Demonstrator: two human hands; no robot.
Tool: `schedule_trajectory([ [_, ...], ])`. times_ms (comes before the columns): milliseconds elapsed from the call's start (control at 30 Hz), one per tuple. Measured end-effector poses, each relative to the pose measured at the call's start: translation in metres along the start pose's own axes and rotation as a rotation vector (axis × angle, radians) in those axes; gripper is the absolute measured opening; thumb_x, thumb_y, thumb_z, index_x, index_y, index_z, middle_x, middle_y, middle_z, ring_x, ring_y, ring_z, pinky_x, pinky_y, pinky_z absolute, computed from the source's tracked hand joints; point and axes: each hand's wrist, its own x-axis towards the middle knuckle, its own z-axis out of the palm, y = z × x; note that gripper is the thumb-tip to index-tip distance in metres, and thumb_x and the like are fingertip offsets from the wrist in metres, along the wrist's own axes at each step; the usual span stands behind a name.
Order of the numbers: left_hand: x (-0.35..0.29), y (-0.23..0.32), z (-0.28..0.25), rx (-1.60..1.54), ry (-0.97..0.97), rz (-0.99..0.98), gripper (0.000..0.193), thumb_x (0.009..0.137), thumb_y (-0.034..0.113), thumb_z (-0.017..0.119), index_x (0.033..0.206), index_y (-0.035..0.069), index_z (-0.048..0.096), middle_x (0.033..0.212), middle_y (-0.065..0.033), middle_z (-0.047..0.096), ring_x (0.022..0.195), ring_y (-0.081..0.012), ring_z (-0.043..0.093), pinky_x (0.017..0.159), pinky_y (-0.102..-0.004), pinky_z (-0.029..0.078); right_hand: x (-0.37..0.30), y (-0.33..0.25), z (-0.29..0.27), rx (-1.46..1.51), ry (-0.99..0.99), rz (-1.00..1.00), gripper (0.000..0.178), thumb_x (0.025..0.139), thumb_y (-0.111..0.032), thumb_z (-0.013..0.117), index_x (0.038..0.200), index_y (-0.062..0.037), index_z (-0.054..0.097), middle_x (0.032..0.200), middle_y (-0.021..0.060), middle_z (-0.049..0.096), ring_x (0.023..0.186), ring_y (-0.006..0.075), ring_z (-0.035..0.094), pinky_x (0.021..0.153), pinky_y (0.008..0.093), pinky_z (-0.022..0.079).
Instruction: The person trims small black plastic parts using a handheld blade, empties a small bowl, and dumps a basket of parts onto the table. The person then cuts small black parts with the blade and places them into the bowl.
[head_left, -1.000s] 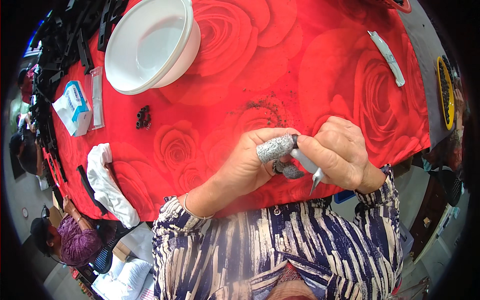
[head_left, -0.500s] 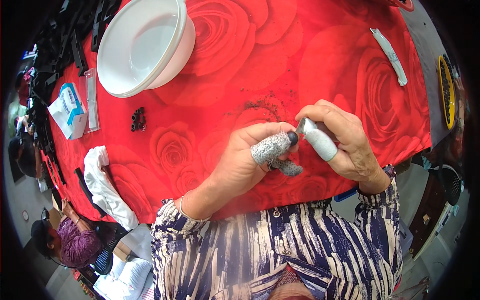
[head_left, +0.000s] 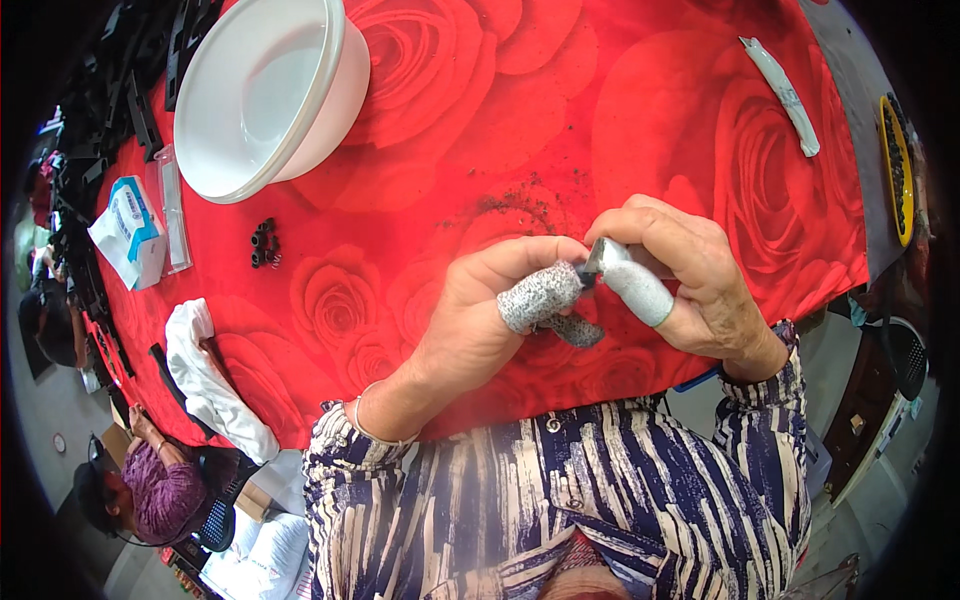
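Note:
My left hand (head_left: pixel 468 300) pinches a small black part (head_left: pixel 587 279) between its fingertips; speckled grey fabric sleeves cover some of its fingers. Facing it, my right hand (head_left: pixel 690 275) grips a small metal blade (head_left: pixel 596 254), with a whitish sleeve wrapped round the thumb. The blade's edge meets the black part, or lies very close to it. Most of the part is hidden by my fingers. Dark crumbs (head_left: pixel 525 200) are scattered on the red rose-patterned tablecloth (head_left: pixel 440 130) just beyond my hands.
At the far left stands a white basin (head_left: pixel 345 90). Left of my hands are a little pile of black parts (head_left: pixel 265 244), a tissue pack (head_left: pixel 130 235) and a white cloth (head_left: pixel 205 380). A white packet (head_left: pixel 782 95) lies far right, near a yellow tray (head_left: pixel 896 170). Another person (head_left: pixel 160 490) sits lower left.
The rounded black end that stuck out above my left fingers is now lower and mostly covered. The blade has tilted and come against it. The view has shifted slightly.

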Motion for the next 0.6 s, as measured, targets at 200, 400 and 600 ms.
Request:
schedule_trajectory([
  [200,0.0010,0.0005,-0.0009,-0.022,0.017,-0.010,0.026,0.088,0.012,0.056,0.112,0.001,0.056,0.103,-0.0093,0.061,0.092,-0.0197,0.062,0.075,-0.0405,0.055,0.0006,0.0014,0.0001,-0.024,-0.010,-0.023,0.016,0.080,-0.001,0.058,0.095,0.0036,0.055,0.073,0.0077,0.049,0.060,0.0139,0.049,0.052,0.0256,0.038],
  [400,0.0018,0.0015,0.0010,-0.047,0.012,-0.006,0.025,0.090,0.010,0.054,0.113,0.000,0.055,0.098,-0.0070,0.059,0.088,-0.0128,0.058,0.073,-0.0331,0.055,0.0016,0.0005,-0.0010,-0.079,0.006,-0.006,0.025,0.071,-0.002,0.062,0.095,0.0005,0.056,0.074,0.0118,0.053,0.061,0.0255,0.054,0.052,0.0335,0.042],
  [600,0.0014,-0.0014,-0.0028,-0.031,-0.002,-0.018,0.027,0.088,0.015,0.057,0.112,0.003,0.056,0.099,-0.0054,0.062,0.086,-0.0125,0.061,0.074,-0.0333,0.054,0.0020,0.0003,-0.0015,-0.077,-0.017,-0.006,0.024,0.071,-0.002,0.061,0.094,0.0005,0.056,0.073,0.0118,0.053,0.061,0.0254,0.054,0.052,0.0336,0.042],
])
